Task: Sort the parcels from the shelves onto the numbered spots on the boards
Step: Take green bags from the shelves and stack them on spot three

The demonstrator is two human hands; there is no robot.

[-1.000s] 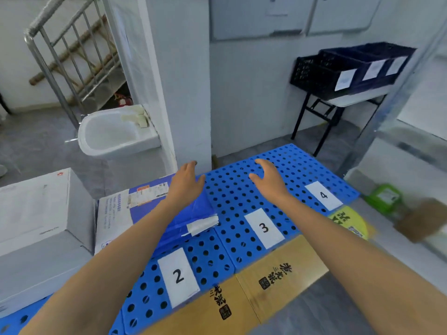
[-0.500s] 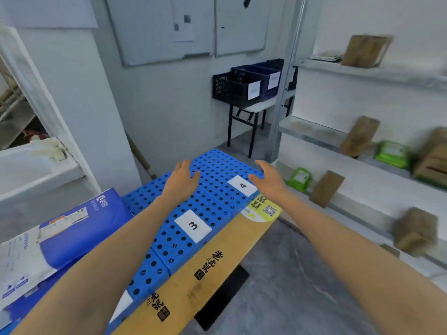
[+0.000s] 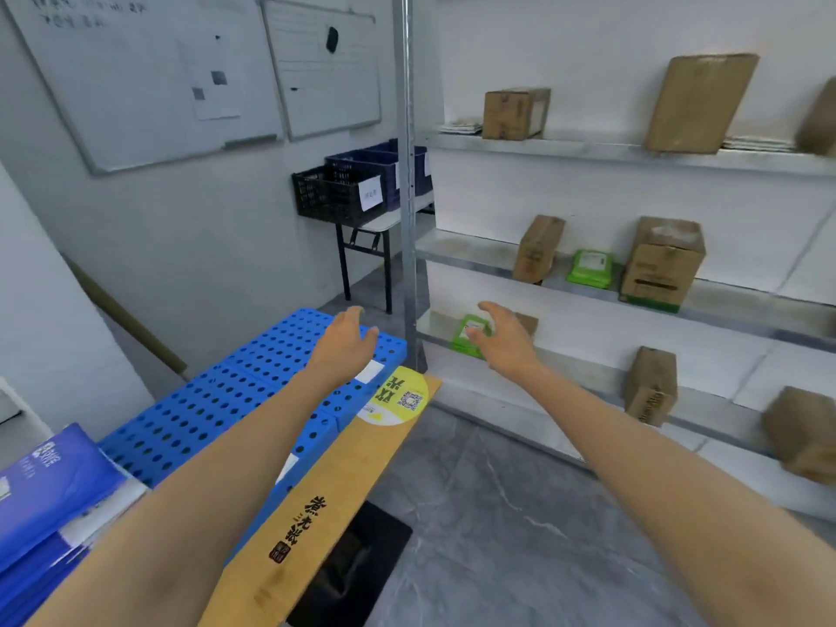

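Blue plastic boards with round holes [image 3: 217, 409] lie low on the left. The left hand [image 3: 344, 340] hangs over their far end, fingers loose and spread, holding nothing. Its arm covers most of the white number labels [image 3: 370, 371], so the numbers cannot be read. The right hand [image 3: 503, 341] reaches toward a low grey shelf [image 3: 583, 371], fingers wide apart and empty. It hides part of a flat green parcel [image 3: 461, 343] there. Brown cardboard parcels [image 3: 651, 384] stand on the shelves, blurry near the right edge. A big blue parcel [image 3: 49, 486] is cut off at the bottom left.

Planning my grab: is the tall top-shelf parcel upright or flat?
Upright: the tall brown parcel stands on its short end on the top shelf, slightly tilted.
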